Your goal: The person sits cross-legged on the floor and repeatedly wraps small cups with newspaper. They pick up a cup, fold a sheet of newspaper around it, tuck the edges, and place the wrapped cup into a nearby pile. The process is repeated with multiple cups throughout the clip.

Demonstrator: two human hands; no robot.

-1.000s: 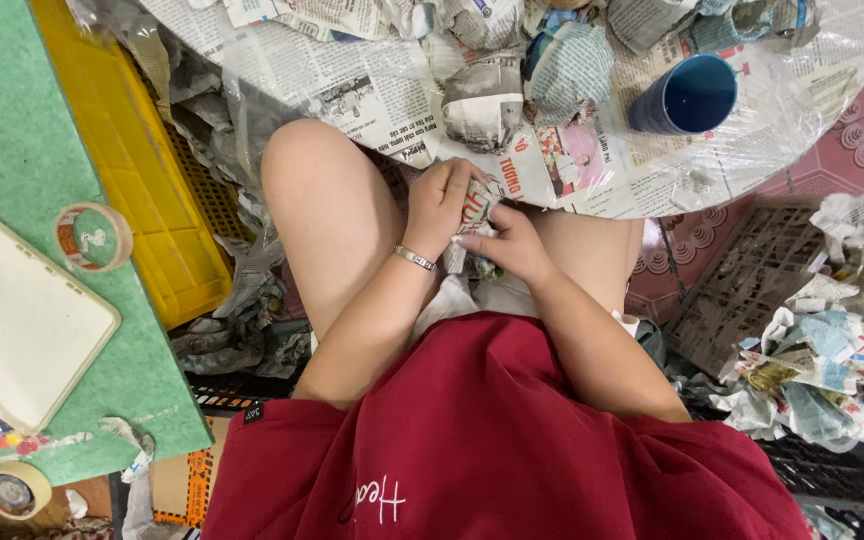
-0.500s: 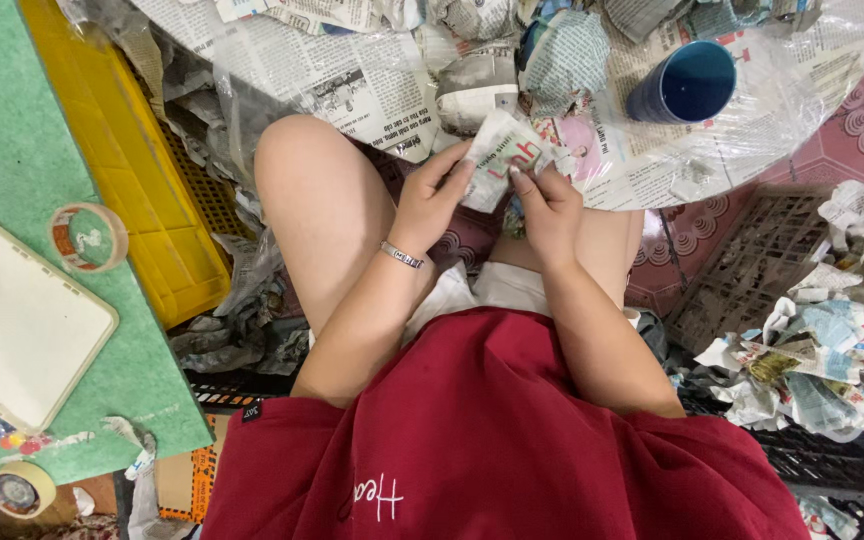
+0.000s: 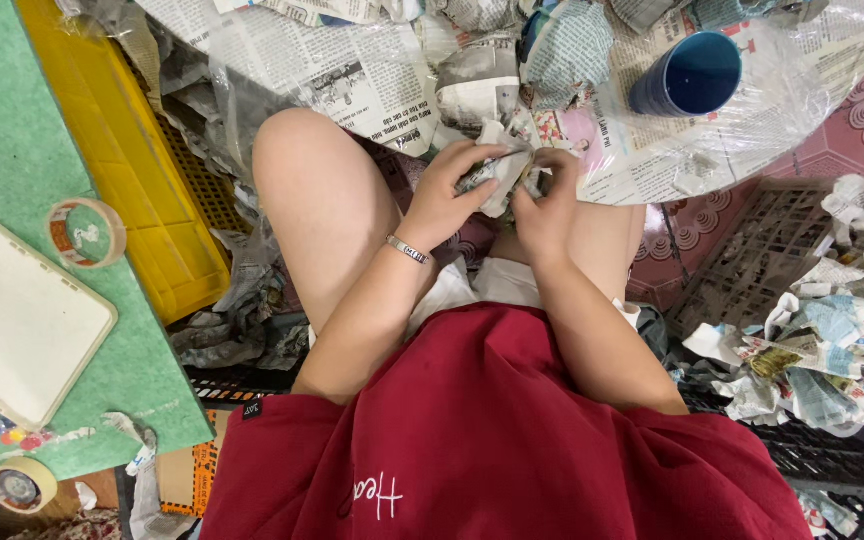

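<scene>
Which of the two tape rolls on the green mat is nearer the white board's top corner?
The upper tape roll, wide and pale, beside the yellow crate; the other roll sits at the mat's bottom edge.

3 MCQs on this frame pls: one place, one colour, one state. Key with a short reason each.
1. Where does the blue cup stand?
A. on the newspaper sheets ahead of the knees
B. on the green mat
C. in the yellow crate

2. What colour is the person's shirt?
A. grey
B. dark red
C. yellow

3. What are the two hands doing?
A. resting flat on the thighs
B. both gripping one crumpled newspaper wad
C. one lifting the tape roll

Key:
1 A: the cup sits on the spread newspaper at upper right.
2 B: the shirt fills the lower frame in dark red.
3 B: the left hand and right hand close on the crumpled newspaper wad above the lap; the tape roll lies untouched on the green mat.
</scene>
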